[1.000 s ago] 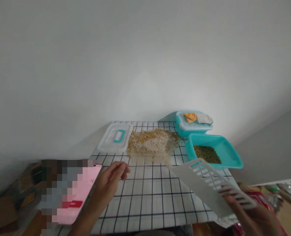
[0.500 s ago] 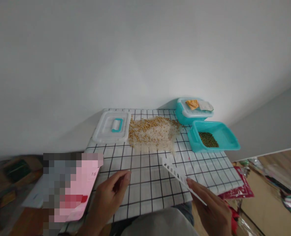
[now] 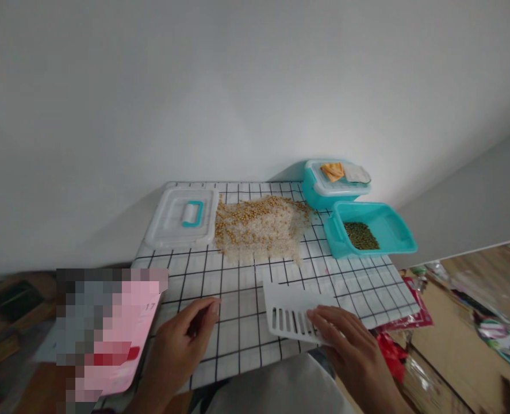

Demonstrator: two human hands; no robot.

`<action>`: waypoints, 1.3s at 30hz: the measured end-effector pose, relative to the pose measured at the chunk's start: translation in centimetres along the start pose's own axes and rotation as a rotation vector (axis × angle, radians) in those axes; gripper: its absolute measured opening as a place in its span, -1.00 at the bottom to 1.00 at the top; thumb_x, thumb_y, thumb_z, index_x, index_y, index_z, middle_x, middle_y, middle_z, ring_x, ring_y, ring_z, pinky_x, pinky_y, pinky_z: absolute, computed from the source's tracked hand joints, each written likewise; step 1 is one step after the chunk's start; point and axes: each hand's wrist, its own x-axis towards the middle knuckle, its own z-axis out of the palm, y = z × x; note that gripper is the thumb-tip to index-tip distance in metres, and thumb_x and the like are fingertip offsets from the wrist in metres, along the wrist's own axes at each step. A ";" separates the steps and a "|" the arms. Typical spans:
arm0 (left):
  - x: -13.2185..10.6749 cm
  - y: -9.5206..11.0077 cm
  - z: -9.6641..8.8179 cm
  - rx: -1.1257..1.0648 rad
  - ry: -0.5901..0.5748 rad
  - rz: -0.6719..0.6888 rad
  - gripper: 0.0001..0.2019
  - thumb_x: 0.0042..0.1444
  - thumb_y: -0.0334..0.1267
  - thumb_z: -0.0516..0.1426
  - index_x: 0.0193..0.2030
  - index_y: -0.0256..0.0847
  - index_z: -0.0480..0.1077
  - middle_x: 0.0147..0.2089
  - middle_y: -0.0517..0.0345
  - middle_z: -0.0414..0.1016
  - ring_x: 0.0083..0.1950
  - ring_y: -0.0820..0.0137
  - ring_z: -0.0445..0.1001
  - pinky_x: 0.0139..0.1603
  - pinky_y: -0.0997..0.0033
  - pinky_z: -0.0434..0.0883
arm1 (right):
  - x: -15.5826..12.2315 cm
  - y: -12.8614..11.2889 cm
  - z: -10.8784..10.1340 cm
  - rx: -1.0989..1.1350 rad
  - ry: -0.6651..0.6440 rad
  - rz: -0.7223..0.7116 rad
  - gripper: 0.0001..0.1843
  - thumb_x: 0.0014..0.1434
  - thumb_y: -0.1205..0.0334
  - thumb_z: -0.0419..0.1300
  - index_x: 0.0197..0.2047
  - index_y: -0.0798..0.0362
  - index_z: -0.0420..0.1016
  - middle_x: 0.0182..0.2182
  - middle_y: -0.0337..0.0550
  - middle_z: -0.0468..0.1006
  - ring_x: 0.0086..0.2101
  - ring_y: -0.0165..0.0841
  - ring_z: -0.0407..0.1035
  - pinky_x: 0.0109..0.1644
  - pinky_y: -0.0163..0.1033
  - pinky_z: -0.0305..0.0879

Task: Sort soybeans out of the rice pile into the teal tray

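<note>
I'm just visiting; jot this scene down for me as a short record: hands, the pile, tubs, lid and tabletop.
Left hand: loosely curled, no object visible in it
Right hand: fingers over the slotted sheet; thumb hidden
Pile: yellow beans mixed with pale grains
Open tub: turquoise, green beans inside
Closed tub: turquoise, behind the open one; orange cloth on top
Lid: clear, turquoise handle, left of the pile
Tabletop: white, black grid
</note>
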 end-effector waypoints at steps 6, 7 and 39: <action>0.1 -0.9 0.3 0.053 0.032 0.044 -0.72 0.28 0.04 0.16 -0.09 -0.07 0.55 -0.26 0.24 0.66 -0.34 0.39 0.59 -0.32 0.49 0.48 | 0.0 1.6 -0.4 -0.176 0.026 0.014 -0.41 0.28 0.56 0.07 0.28 -0.10 0.45 0.12 -0.03 0.55 0.16 -0.18 0.43 0.19 0.06 0.48; 0.1 -0.9 0.3 0.059 0.040 0.050 -0.72 0.28 0.04 0.16 -0.09 -0.06 0.55 -0.27 0.25 0.66 -0.34 0.39 0.59 -0.32 0.50 0.48 | 0.2 2.0 -0.2 -0.190 0.046 -0.008 -0.41 0.29 0.56 0.07 0.29 -0.09 0.44 0.14 -0.03 0.55 0.18 -0.18 0.41 0.22 0.07 0.45; -0.3 -0.2 0.1 0.092 0.081 0.020 -0.75 0.27 0.06 0.16 -0.12 0.00 0.54 -0.27 0.27 0.66 -0.28 0.34 0.63 -0.40 0.45 0.46 | 1.6 4.3 3.0 -0.103 0.035 -0.125 -0.34 0.31 0.58 0.02 0.39 -0.09 0.30 0.33 -0.12 0.38 0.36 -0.15 0.15 0.38 0.21 0.18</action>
